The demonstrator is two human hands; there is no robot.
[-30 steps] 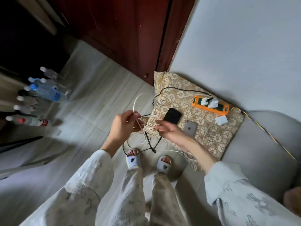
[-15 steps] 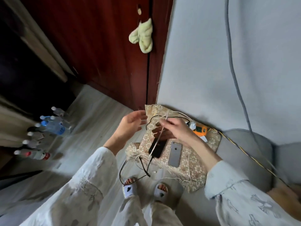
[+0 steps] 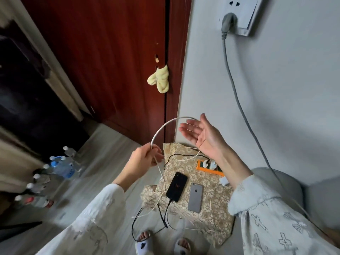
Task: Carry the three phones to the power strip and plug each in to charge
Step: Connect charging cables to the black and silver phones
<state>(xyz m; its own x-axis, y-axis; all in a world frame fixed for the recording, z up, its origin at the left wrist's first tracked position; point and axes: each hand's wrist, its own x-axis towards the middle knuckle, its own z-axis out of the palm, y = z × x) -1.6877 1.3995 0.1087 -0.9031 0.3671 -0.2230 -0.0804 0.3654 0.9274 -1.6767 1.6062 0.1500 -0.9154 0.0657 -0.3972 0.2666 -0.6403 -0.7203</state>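
A black phone (image 3: pixel 177 186) and a silver phone (image 3: pixel 195 197) lie side by side on a patterned cloth (image 3: pixel 219 205), the black one with a black cable in its lower end. Behind them sits the orange power strip (image 3: pixel 209 167) with two white chargers plugged in. A third white charger (image 3: pixel 224 181) lies loose beside it. My left hand (image 3: pixel 145 159) pinches a white cable (image 3: pixel 166 126) that arcs up toward my right hand (image 3: pixel 200 135). That hand is raised, palm up, fingers spread, and the cable runs over it.
A grey cord (image 3: pixel 237 92) runs from a wall socket (image 3: pixel 239 15) down past a grey cushioned seat (image 3: pixel 279 183). Several water bottles (image 3: pixel 60 166) stand on the floor at left. A dark red door (image 3: pixel 110 61) with a yellow cloth (image 3: pixel 160 80) stands ahead. My slippered feet (image 3: pixel 161 245) are below.
Both hands rose from the cloth. My left hand took hold of the white cable and lifted it into an arc. My right hand let go and opened palm up. The view tilted upward.
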